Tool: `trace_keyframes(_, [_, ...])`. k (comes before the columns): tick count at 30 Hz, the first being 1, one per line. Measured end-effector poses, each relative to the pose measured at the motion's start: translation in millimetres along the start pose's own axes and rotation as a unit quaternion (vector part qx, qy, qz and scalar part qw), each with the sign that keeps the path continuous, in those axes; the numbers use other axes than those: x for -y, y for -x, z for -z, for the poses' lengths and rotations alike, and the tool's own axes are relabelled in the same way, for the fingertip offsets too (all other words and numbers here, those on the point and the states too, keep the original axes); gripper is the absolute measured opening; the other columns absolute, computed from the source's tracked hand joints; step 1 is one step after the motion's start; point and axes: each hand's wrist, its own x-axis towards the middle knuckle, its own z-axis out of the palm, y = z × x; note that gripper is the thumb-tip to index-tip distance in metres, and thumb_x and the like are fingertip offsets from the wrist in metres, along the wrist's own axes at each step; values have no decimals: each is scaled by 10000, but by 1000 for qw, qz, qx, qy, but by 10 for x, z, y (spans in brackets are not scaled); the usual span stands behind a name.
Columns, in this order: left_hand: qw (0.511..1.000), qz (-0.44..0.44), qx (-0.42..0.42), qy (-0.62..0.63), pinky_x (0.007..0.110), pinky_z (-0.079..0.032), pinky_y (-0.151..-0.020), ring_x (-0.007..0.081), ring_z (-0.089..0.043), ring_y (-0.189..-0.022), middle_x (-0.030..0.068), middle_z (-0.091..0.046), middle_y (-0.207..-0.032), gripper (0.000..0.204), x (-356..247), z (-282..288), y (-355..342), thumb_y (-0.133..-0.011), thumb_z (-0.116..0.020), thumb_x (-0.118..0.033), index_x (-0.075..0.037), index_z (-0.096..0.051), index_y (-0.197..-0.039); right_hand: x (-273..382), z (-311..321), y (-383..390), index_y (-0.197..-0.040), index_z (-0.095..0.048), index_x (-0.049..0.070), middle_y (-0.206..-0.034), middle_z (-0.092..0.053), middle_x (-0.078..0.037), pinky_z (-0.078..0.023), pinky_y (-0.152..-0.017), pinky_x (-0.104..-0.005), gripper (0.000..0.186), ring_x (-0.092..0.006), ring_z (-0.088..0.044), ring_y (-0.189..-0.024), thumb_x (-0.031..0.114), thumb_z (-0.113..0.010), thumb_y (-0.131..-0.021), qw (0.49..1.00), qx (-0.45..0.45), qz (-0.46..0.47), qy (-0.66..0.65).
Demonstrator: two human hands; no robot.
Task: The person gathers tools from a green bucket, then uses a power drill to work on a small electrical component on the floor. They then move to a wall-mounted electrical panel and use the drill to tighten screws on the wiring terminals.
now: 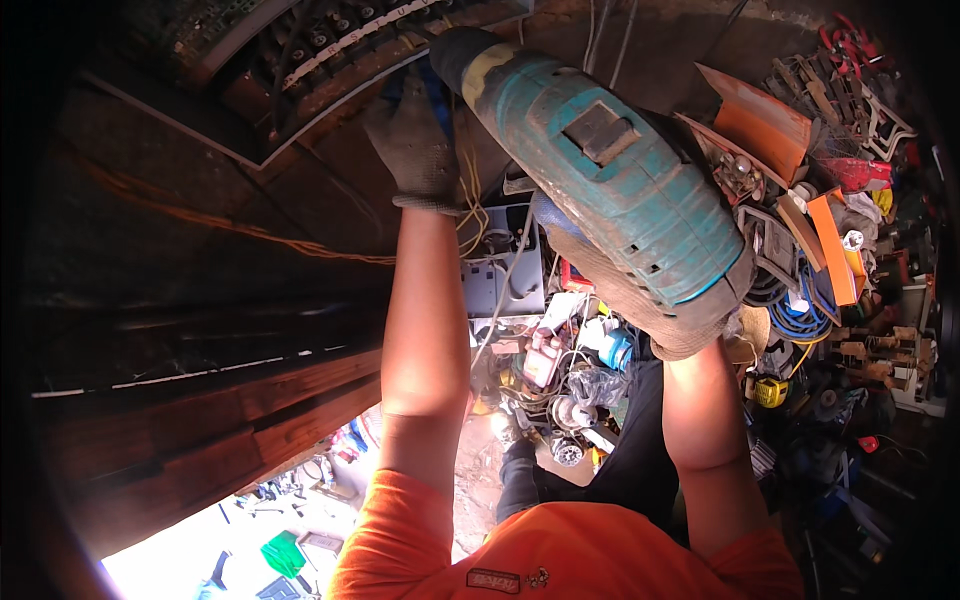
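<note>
The right hand, in a grey work glove, is clamped around the rear grip of a worn teal drill. The drill points up and to the left, its dark nose close to a panel of terminals and wires at the top of the view. The left hand, also gloved, is raised against the lower edge of that panel, just beside the drill's nose; its fingers are closed over something blue, but what exactly they grip cannot be told. Yellow wires hang down by the left wrist. The 2 hands are near each other but not touching.

Below, between the forearms, a clutter of small parts, bottles and cables lies on the floor. To the right are orange boxes, a coil of blue cable and more tools. A wooden beam runs along the left. The person wears an orange shirt.
</note>
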Motion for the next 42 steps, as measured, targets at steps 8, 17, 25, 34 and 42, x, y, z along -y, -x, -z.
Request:
trace_keyframes(8, [998, -11, 16, -54, 269, -479, -708, 108, -596, -759, 66, -686, -902, 242, -8, 56, -57, -932, -586, -136, 91, -656, -973, 104, 30, -16, -1351, -522, 76, -1386, -528, -44, -405, -1046, -287, 470, -152, -522, -1236, 152, -627, -899, 999, 7, 24, 28])
trace_keyframes(17, [968, 93, 5, 231, 272, -502, -723, 126, -623, -794, 75, -688, -953, 208, 68, 51, -134, -933, -578, -95, 74, -662, -1021, 170, -15, -53, -1326, -534, 67, -1338, -551, -46, -420, -1015, -286, 465, -147, -538, -1191, 135, -646, -880, 996, -44, 66, 41])
trace_keyframes(25, [999, -6, 13, 41, 300, -479, -845, 172, -622, -905, 106, -676, -1023, 215, 149, 97, -133, -919, -555, -51, 80, -634, -1070, 219, -38, -112, -1304, -545, 58, -1294, -572, -48, -434, -986, -285, 461, -143, -553, -1150, 120, -663, -862, 994, -62, 76, 40])
trace_keyframes(34, [988, 20, 5, 153, 276, -484, -800, 132, -618, -876, 83, -688, -990, 220, 230, 87, -148, -914, -579, -92, 68, -648, -1047, 361, -16, -113, -1279, -557, 49, -1246, -595, -51, -449, -955, -284, 457, -138, -569, -1105, 103, -681, -843, 991, -89, 86, 44])
trace_keyframes(42, [997, 29, 5, 77, 282, -487, -779, 134, -619, -859, 91, -689, -973, 233, -38, -15, -72, -917, -562, -101, 76, -646, -1044, 398, -41, -171, -1256, -567, 41, -1202, -615, -53, -463, -927, -283, 453, -134, -584, -1064, 88, -698, -825, 990, -99, 90, 52])
